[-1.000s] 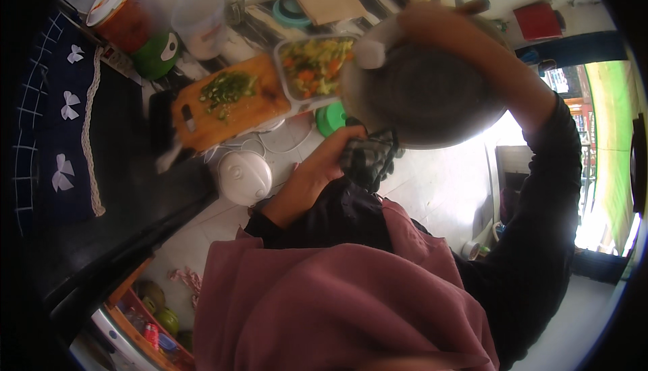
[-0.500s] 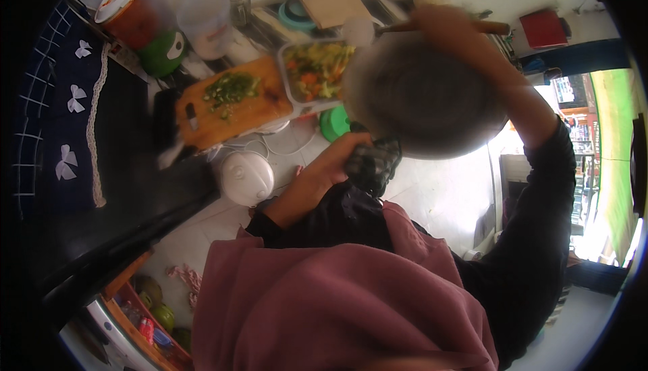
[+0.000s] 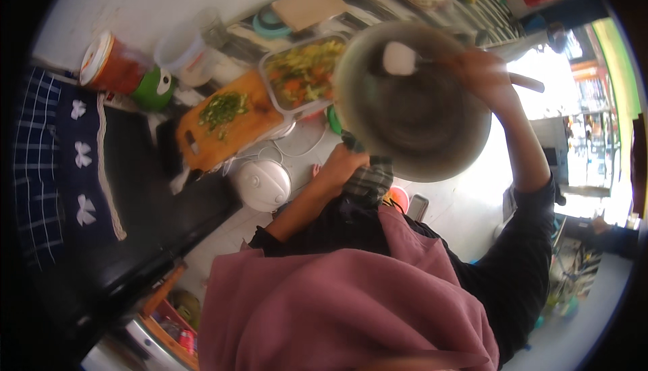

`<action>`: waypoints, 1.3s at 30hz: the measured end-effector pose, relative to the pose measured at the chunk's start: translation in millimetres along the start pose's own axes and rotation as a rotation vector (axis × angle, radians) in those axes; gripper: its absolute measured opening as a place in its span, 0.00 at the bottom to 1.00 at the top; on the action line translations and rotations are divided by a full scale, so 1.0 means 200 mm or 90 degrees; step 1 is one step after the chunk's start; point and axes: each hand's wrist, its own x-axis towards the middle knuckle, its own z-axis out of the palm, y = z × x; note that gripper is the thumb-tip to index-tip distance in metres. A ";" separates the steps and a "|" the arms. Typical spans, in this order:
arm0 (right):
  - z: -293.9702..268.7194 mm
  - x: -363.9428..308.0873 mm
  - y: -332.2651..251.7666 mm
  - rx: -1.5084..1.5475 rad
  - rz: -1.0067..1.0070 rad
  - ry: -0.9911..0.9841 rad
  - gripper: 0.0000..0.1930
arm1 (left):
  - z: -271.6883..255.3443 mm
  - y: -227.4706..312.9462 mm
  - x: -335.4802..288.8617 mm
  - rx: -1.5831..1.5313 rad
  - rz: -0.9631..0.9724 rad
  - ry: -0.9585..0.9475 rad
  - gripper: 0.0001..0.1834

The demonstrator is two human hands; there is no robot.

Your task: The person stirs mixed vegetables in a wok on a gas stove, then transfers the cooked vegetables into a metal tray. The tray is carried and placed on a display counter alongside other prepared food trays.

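A large grey wok (image 3: 432, 138) is tilted up off the counter, its hollow facing me. My left hand (image 3: 347, 164) is closed round a dark checked cloth (image 3: 371, 181) at the wok's near-left edge. The cloth hides what part of the wok it covers. Over the wok's far right side, my right hand (image 3: 480, 77) is wrapped round the wooden handle of a spatula (image 3: 399, 59); its pale head hangs above the wok's hollow. Left of the wok is a clear plastic container (image 3: 273, 101) of mixed cooked vegetables (image 3: 304, 74).
A wooden cutting board (image 3: 253, 118) with chopped greens (image 3: 223, 111) lies left of the container. Behind stand a red tub (image 3: 111, 64), a clear plastic jug (image 3: 179, 50) and a teal bowl (image 3: 271, 23). A white lidded appliance (image 3: 263, 185) sits lower down.
My right hand has come down and to the right with the spatula. The wok's hollow shows more fully, and the whole view has shifted. My left hand keeps its hold on the cloth.
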 end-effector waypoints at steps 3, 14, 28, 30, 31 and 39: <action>0.15 -0.23 0.07 -0.008 0.019 -0.005 0.10 | 0.02 -0.01 -0.02 0.038 -0.005 -0.045 0.02; 0.02 -0.89 -0.36 0.320 0.329 -0.105 0.14 | 0.06 -0.01 -0.19 0.181 -0.080 -0.189 0.08; -0.47 -2.05 -1.37 0.227 0.686 -0.020 0.14 | -0.25 -0.22 -1.02 0.330 -0.181 -0.456 0.16; -0.60 -2.23 -1.51 0.161 0.744 0.017 0.14 | -0.29 -0.25 -1.13 0.368 -0.213 -0.486 0.17; -0.65 -2.31 -1.58 0.133 0.787 0.024 0.14 | -0.31 -0.26 -1.17 0.384 -0.238 -0.501 0.18; -0.98 -2.89 -2.32 0.038 1.030 0.093 0.16 | -0.35 -0.54 -1.55 0.412 -0.420 -0.695 0.18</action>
